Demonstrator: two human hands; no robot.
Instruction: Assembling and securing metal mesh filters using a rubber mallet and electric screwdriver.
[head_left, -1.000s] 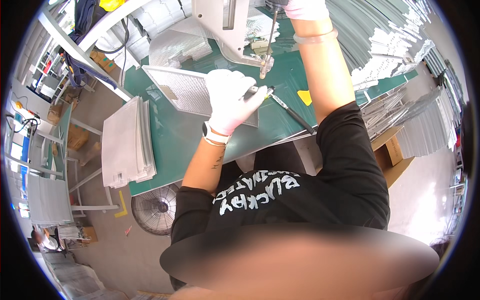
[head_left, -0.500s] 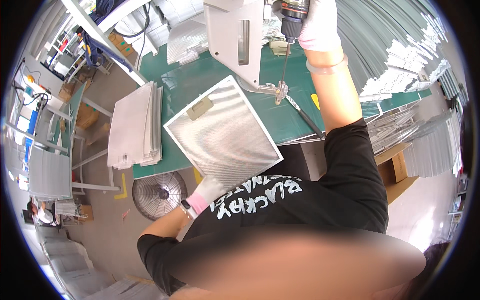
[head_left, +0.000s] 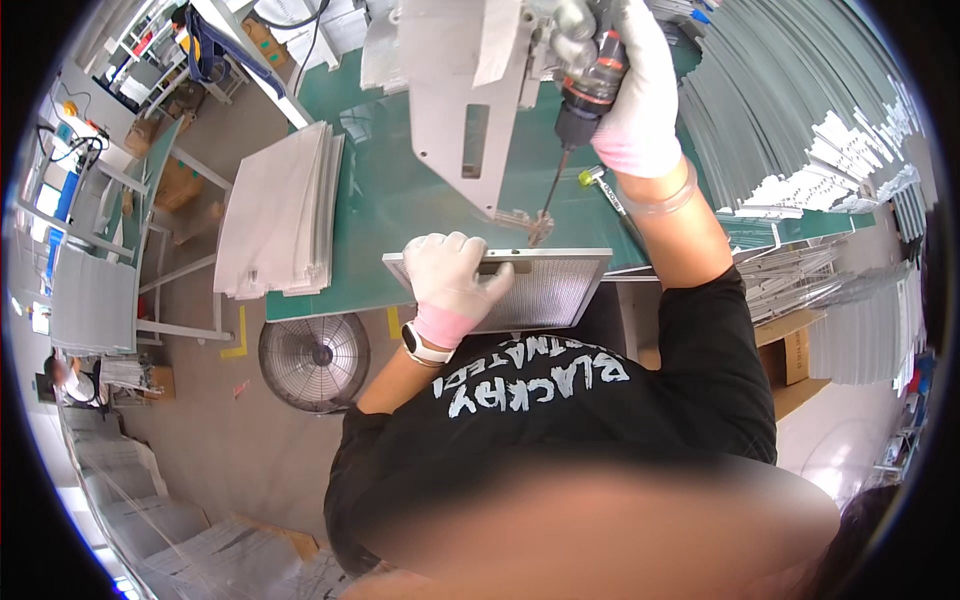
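My right hand [head_left: 648,95], in a white glove with a pink cuff, is wrapped round a black electric screwdriver [head_left: 583,112] with orange rings. Its long thin bit slants down to a clear holder [head_left: 538,226] at the tip of a grey machine arm [head_left: 472,60]. Gloved likewise, my left hand [head_left: 446,277] grips the upper edge of a framed metal mesh filter [head_left: 553,292]. The filter stands tilted close to my body, its upper edge just below the holder. My thumb lies by the latch on that edge. A hammer [head_left: 612,198] lies right of the bit.
A stack of flat filter panels [head_left: 275,215] sits on the left of the green table [head_left: 385,180]. Long rows of pale panels [head_left: 790,100] fill the right side. On the floor are a round fan [head_left: 315,360] and an open cardboard box [head_left: 785,365].
The filter has been turned from lying face-up to standing on edge. My left hand has moved up to its top edge. My right hand and the screwdriver have come lower and nearer.
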